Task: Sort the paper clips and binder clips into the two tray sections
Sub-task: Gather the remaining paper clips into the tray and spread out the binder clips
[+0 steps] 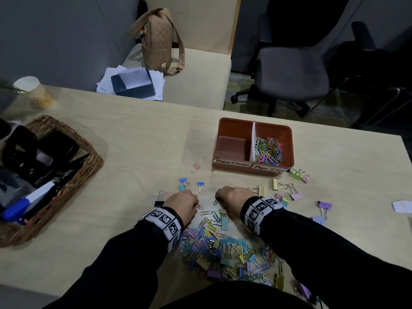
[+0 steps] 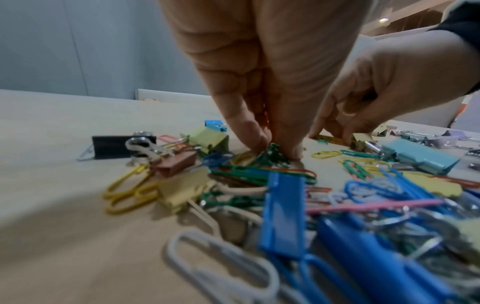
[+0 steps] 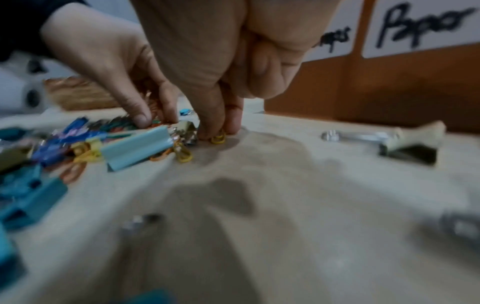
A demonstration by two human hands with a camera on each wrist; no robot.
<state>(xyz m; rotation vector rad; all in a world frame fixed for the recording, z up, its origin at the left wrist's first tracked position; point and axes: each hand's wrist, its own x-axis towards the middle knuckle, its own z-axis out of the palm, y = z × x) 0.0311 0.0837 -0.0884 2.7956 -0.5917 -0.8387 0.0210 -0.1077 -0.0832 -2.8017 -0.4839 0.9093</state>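
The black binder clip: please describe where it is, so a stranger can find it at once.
Start at the brown tray, then look toward the person's left hand. The black binder clip lies just left of it, the only black one among pastel clips.

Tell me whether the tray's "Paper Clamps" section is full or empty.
Empty: the left section of the tray shows bare brown floor; only the right section holds paper clips.

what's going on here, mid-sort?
A person is sorting clips on the table. The left hand pinches a bunch of green paper clips at the edge of the mixed pile; the right hand pinches a yellow paper clip against the tabletop. In the orange tray, the right section holds paper clips; the left section is empty. Binder clips all remain on the table.
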